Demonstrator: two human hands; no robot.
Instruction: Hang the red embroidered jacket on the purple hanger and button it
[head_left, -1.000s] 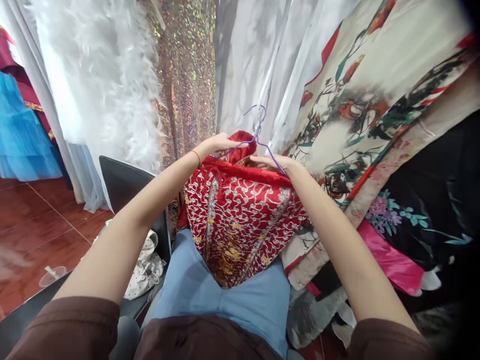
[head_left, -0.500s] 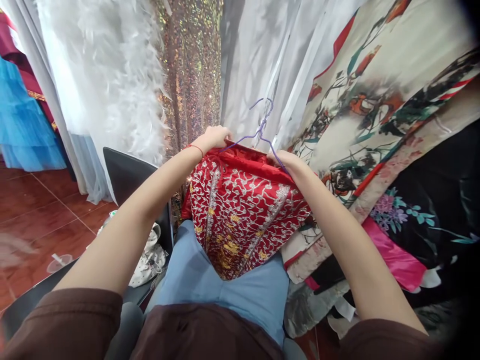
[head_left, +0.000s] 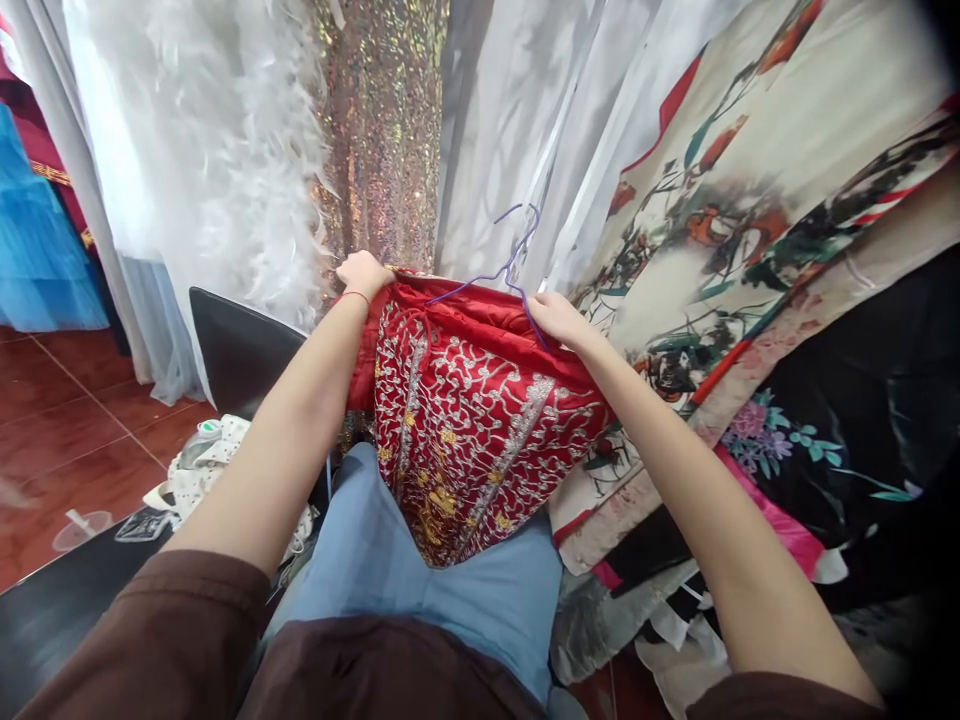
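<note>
Between my hands hangs a red garment (head_left: 472, 420) with silver and gold embroidery, its lower end tapering to a point over my lap. My left hand (head_left: 364, 272) is closed on its upper left edge. At the upper right, my right hand (head_left: 553, 318) grips the same edge, beside one arm of a purple wire hanger (head_left: 517, 262). The hanger's hook sticks up above the red cloth, and its lower part goes down into the garment's opening. Some fingertips of both hands are hidden by the fabric.
Straight ahead hang a gold sequined cloth (head_left: 386, 140), a white feathery garment (head_left: 225, 150) and white curtains (head_left: 495, 130). A cream printed dress (head_left: 720, 240) and black flowered clothing (head_left: 885, 390) hang at right. On the left are a black panel (head_left: 244, 345) and a spotted white cloth (head_left: 202, 465).
My left hand has moved left along the garment's top edge, spreading it wider. The hanger and my right hand have shifted slightly left and tilted a little.
</note>
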